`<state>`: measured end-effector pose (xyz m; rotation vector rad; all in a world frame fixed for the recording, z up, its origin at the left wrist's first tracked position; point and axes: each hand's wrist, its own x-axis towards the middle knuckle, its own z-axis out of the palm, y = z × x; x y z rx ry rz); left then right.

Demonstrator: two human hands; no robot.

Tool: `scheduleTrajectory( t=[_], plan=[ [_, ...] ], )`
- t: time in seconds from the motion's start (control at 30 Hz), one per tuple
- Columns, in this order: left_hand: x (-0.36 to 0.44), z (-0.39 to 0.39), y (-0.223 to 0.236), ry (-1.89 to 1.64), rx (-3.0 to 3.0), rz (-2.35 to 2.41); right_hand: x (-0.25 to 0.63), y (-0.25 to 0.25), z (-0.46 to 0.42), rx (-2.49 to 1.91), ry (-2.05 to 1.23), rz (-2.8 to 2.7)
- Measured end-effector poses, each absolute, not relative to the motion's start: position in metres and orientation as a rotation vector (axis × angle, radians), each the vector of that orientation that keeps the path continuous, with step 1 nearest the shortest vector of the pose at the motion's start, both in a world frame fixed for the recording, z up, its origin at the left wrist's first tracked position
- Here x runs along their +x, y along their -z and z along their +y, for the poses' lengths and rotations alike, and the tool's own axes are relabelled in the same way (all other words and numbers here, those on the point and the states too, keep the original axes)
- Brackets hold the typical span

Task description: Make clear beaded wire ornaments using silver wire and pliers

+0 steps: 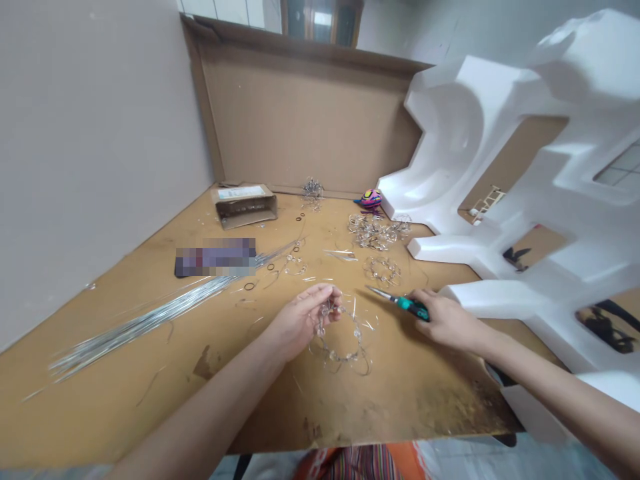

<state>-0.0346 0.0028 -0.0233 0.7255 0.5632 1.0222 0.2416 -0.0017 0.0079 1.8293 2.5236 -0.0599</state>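
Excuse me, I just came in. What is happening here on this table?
At a wooden bench, a person's left hand holds a wire ring set with clear beads, and the right hand grips green-handled pliers. Straight wire rods lie to the left. A pile of similar rings lies farther ahead, beside white foam packing.

Tan wood bench (125, 407) w/ loose wire rods (145, 323), cardboard box (245, 207), beaded wire rings (377, 230).
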Motion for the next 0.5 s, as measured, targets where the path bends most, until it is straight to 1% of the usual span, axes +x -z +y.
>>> scheduleTrajectory(
  t=[0.07,0.13,0.27,0.4,0.5],
  plan=[
    [-0.033,0.003,0.024,-1.029,0.758,0.596,0.246,-0.025,-0.008,1.765,0.346,2.601],
    [-0.032,0.002,0.025,-1.038,0.841,0.645,0.246,-0.043,-0.017,1.683,0.408,2.683],
    [-0.029,0.001,0.026,-1.057,1.022,0.705,0.233,-0.061,-0.031,1.559,0.188,2.775],
    [-0.029,0.001,0.026,-1.058,1.112,0.724,0.224,-0.057,-0.034,1.439,-0.064,2.829],
    [-0.029,0.000,0.025,-1.063,1.168,0.732,0.222,-0.053,-0.034,1.424,-0.187,2.829]
  ],
)
